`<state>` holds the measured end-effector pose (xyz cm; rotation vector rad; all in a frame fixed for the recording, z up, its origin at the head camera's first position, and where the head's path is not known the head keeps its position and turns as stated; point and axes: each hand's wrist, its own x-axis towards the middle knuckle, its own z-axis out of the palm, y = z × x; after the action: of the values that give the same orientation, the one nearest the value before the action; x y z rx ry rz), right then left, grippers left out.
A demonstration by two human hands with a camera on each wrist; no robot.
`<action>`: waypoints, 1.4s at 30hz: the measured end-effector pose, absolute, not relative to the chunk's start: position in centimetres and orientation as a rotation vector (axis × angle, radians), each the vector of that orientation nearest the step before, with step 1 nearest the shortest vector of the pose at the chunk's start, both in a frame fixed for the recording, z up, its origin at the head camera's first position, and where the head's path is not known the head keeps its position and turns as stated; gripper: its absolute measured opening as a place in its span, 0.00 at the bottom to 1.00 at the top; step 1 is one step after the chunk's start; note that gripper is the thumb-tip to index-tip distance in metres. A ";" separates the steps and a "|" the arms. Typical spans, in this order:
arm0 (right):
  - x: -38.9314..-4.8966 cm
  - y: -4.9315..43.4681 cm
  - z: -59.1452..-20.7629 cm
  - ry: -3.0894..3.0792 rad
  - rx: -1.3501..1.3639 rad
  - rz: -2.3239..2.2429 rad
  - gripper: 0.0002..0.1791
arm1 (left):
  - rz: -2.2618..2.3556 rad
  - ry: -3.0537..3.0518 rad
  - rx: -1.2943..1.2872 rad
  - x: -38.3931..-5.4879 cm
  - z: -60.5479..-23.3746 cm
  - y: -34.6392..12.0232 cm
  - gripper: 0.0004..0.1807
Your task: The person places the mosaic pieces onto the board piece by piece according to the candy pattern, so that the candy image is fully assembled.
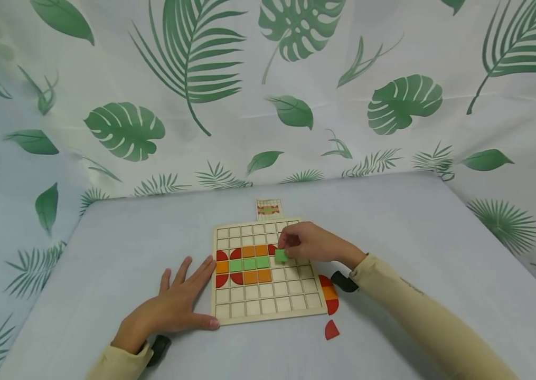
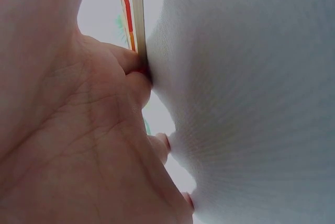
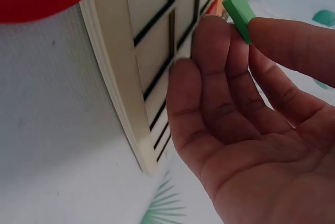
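Note:
A wooden grid board (image 1: 277,317) lies on the table, partly filled with tiles. My right hand (image 1: 317,243) is over its right half, pinching a green square tile (image 3: 238,12) between thumb and fingers. In the head view that green tile overlaps cells just right of a row of three green tiles (image 1: 249,264). Orange squares (image 1: 251,277) and red quarter-circle tiles (image 1: 222,281) sit around this row. My left hand (image 1: 172,303) rests on the table with fingers spread, index fingertip and thumb at the board's left edge. The right hand covers some cells behind it.
Touching the board's far edge is a small pattern card (image 1: 270,202) with a similar design. Beside the right edge lie red and orange tiles (image 1: 328,293), and a loose red quarter-circle (image 1: 331,330) is nearer the front. A leaf-print cloth (image 1: 229,148) hangs behind the table.

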<state>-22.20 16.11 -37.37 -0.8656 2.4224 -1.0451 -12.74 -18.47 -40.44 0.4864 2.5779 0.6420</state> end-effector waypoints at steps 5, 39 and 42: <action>-22.4 15.5 -37.6 2.434 -0.876 -1.014 0.05 | 0.634 2.579 0.483 -12.9 -40.5 -18.5 0.71; -22.3 14.7 -38.6 2.492 -1.085 -0.918 0.05 | 0.639 2.573 0.470 -12.8 -40.3 -18.5 0.71; -22.2 14.6 -38.7 2.505 -1.082 -0.908 0.04 | 0.638 2.572 0.475 -12.8 -40.4 -18.6 0.71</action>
<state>-22.16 14.60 -38.67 -1.0820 2.5046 -0.9080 -12.77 -18.57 -40.38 0.4749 2.5721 0.6381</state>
